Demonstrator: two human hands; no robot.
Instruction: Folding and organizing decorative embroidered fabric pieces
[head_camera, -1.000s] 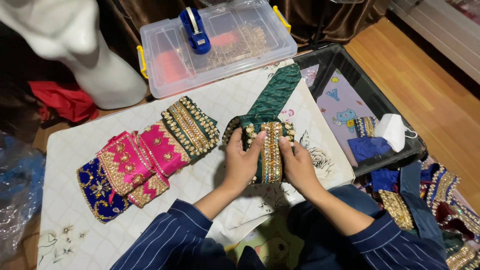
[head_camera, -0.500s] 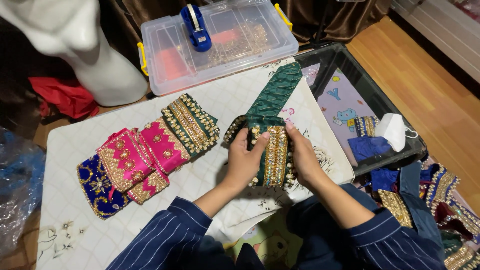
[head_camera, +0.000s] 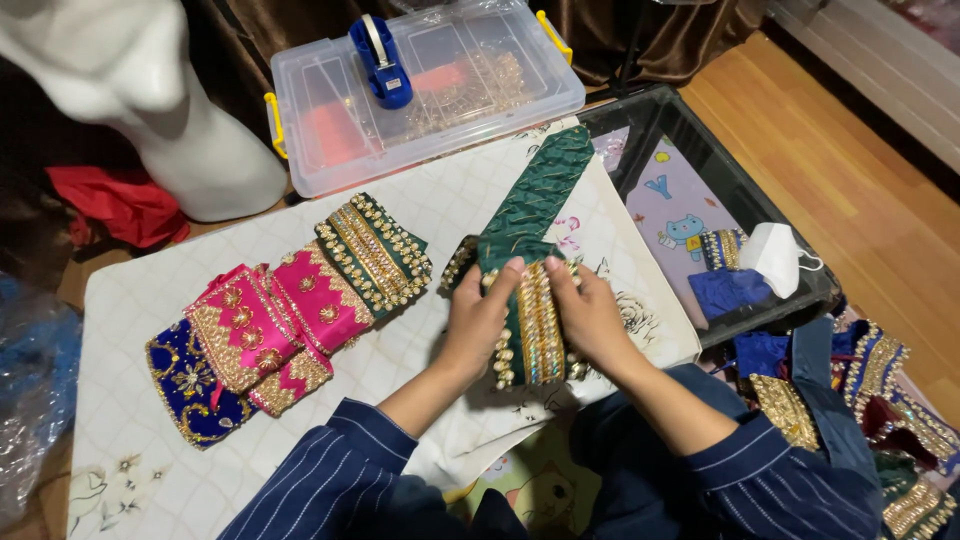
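While both hands, left hand (head_camera: 483, 318) and right hand (head_camera: 590, 312), close on the green beaded garment (head_camera: 530, 290) over the white worktop (head_camera: 440, 210) (gold trim facing up), even finger pressure would keep folds aligned.

clear plastic box (head_camera: 440, 110) | yellow latches | top centre | crinkled plastic bag (head_camera: 35, 400) | left edge

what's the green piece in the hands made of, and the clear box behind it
The green piece looks like woven fabric with a slight sheen, trimmed in gold bead or sequin bands; both the left hand and right hand hold it. The clear box appears to be glossy, see-through moulded plastic with yellow clips.
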